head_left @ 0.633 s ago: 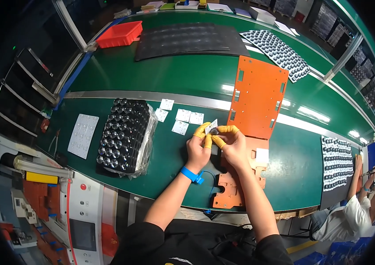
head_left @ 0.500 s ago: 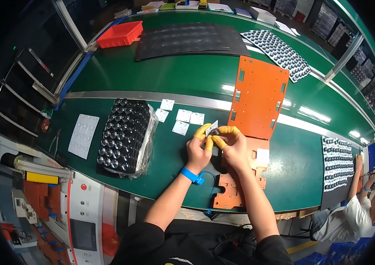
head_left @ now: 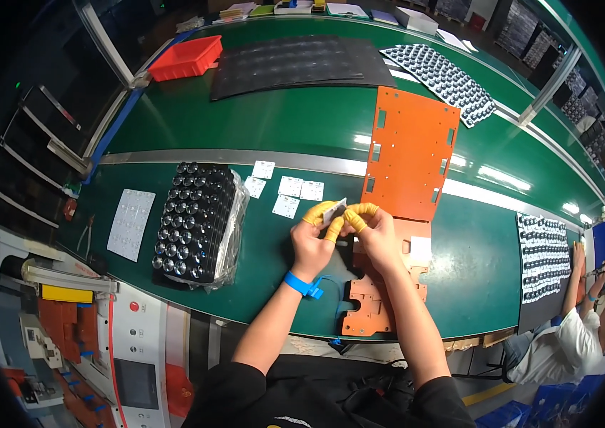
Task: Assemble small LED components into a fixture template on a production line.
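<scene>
Both my hands meet over the bench, yellow covers on several fingertips. My left hand [head_left: 312, 242] pinches a small white circuit board [head_left: 334, 212], tilted up off the table. Closed fingers of my right hand [head_left: 379, 239] press at the board's right edge; a dark bit there is mostly hidden by them. Beneath and beside my right arm lies an orange fixture base [head_left: 368, 310], with a white square piece [head_left: 421, 251] on it. Its orange perforated plate [head_left: 413, 153] extends behind. Left of my hands, several loose white boards [head_left: 290, 186] lie on the green mat.
At left stands a stack of black trays with shiny domes [head_left: 192, 221], partly wrapped in clear plastic, beside a white sheet [head_left: 131, 225]. A red bin [head_left: 187, 58] and black sheets [head_left: 288, 68] lie farther back. At right, a co-worker [head_left: 559, 349] sits near a lens-covered panel [head_left: 544, 260].
The view has shifted slightly, moving the bench things a little left in it. My right fingers have closed in on the board, covering more of the dark bit.
</scene>
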